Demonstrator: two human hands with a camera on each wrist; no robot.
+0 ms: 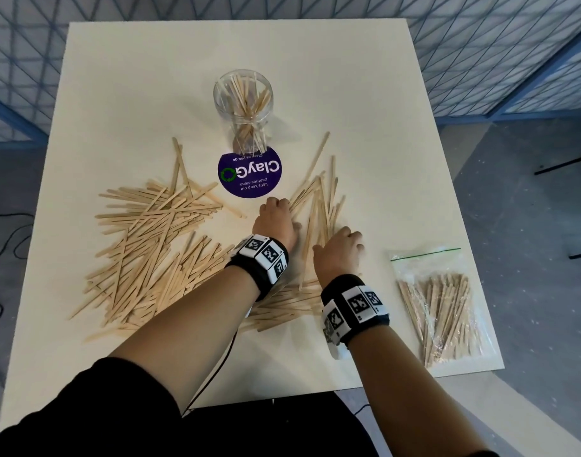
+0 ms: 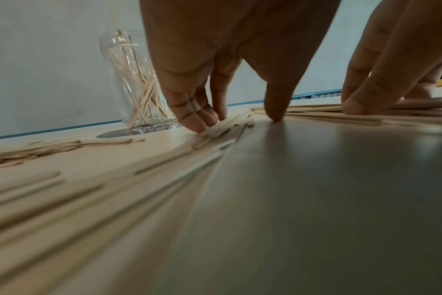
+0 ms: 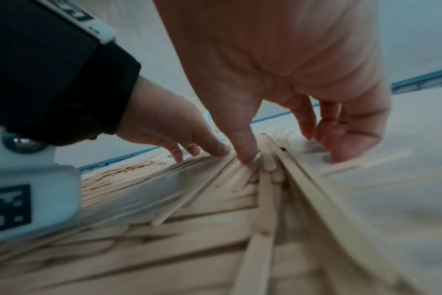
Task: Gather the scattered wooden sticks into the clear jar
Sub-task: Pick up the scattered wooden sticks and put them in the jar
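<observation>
Both hands are working mid-worktop: left hand and right hand, fingers curled, are pressing fingertips onto a fan of wooden sticks between them, clamping nothing. These sticks are lying flat, long axes running away from the person toward the upright clear jar. Bare worktop is lying open beyond the jar and along the right edge above the bag.

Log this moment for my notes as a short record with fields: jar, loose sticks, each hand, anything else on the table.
jar: clear jar upright, already holds some sticks
loose sticks: big pile at left, smaller cluster between the hands
left hand: fingertips pressing on the cluster
right hand: fingers curled on the cluster's near side
other: purple sticker, bagged sticks at right
</observation>
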